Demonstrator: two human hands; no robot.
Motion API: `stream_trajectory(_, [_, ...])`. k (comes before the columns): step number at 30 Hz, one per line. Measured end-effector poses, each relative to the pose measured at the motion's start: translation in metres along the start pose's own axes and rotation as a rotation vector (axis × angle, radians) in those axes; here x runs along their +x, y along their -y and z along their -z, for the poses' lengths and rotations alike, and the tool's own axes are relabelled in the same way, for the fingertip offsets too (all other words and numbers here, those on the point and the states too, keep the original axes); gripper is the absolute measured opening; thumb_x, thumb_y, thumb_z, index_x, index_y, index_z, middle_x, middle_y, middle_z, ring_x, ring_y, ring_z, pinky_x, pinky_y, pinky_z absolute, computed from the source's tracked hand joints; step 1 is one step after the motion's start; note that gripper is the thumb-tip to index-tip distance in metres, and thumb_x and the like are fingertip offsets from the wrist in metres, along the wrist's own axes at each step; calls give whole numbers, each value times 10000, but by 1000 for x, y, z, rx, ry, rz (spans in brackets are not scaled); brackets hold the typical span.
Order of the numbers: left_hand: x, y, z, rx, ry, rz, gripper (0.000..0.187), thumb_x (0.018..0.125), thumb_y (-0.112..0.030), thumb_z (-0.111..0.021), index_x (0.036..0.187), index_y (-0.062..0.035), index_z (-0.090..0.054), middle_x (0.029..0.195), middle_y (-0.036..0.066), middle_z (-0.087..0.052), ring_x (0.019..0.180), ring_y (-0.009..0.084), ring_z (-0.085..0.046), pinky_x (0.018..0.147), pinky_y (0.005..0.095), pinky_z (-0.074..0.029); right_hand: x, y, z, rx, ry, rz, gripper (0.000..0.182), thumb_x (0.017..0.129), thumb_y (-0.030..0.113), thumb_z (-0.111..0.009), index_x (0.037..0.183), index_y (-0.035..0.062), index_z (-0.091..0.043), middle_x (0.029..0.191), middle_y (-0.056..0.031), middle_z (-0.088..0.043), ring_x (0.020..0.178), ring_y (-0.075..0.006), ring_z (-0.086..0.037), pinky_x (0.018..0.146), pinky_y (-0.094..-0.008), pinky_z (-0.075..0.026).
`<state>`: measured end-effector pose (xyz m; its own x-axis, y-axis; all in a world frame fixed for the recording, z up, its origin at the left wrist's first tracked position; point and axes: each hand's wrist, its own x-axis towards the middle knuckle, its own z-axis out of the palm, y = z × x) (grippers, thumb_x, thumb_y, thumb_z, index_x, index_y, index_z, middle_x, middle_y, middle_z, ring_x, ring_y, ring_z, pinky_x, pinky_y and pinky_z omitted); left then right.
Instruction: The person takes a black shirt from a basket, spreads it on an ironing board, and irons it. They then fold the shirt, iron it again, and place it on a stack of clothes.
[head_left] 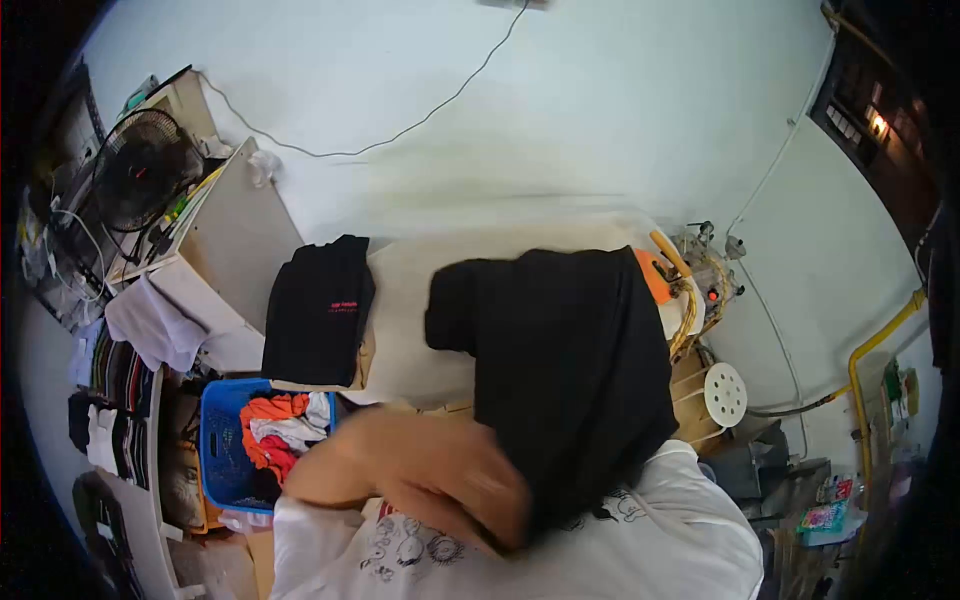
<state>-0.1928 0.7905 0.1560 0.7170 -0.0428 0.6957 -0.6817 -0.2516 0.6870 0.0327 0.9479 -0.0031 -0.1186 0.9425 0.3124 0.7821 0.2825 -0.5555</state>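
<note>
Standing at left, the blue basket [222, 455] could have caught the folded black garment [318, 300] had a nudge sent it off the pale table [412, 300]. The left hand [485, 500], blurred, met the loose black garment [575, 340], which spread from the table toward the white shirt [670, 530]; whether its fingers gripped, I couldn't tell. Poor hold risked slippage. The right hand was out of sight. Rightmost, the yellowish coil [686, 315] could have snagged dragged fabric.
</note>
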Motion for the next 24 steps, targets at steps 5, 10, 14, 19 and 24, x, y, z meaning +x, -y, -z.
stream_trajectory(5, [-124, 19, 56, 1282, -798, 808, 190, 816, -83, -685, 993, -37, -633, 931, 121, -594, 844, 235, -602, 709, 322, -486, -6, 0, 13, 19, -7, -19, 393, 948, 243, -541, 1252, -6, -545, 1195, -132, -612, 1079, -232, -576, 994, -330, -406])
stream_trajectory(10, [-53, 132, -6, 451, 154, 776, 371, 891, -219, -634, 1206, -27, -591, 1190, 170, -594, 1104, 297, -557, 945, 375, -441, -4, 9, 7, 25, -3, -18, 395, 945, 244, -545, 1252, -5, -545, 1190, -132, -613, 1079, -232, -575, 994, -332, -405])
stream_trajectory(14, [-82, 264, 7, 768, 45, 834, 565, 952, -394, -521, 1385, -40, -438, 1376, 203, -482, 1291, 308, -432, 1109, 393, -302, -2, 21, 0, 35, 18, 5, 396, 943, 244, -547, 1251, -4, -545, 1186, -133, -614, 1080, -232, -575, 995, -332, -404])
stream_trajectory(19, [-6, 205, 127, 841, -1036, 426, 584, 943, -407, -507, 1405, -59, -430, 1407, 205, -448, 1363, 286, -348, 1149, 386, -230, 3, 43, -13, 23, 47, 76, 398, 940, 245, -551, 1251, -3, -546, 1180, -133, -615, 1081, -233, -573, 995, -333, -403])
stream_trajectory(24, [-49, 170, 182, 344, -1377, 360, 561, 934, -377, -517, 1391, -59, -451, 1402, 196, -457, 1353, 286, -361, 1142, 392, -243, 25, 92, -50, -17, 119, 258, 399, 938, 246, -555, 1250, -2, -546, 1175, -133, -616, 1082, -233, -572, 996, -335, -403])
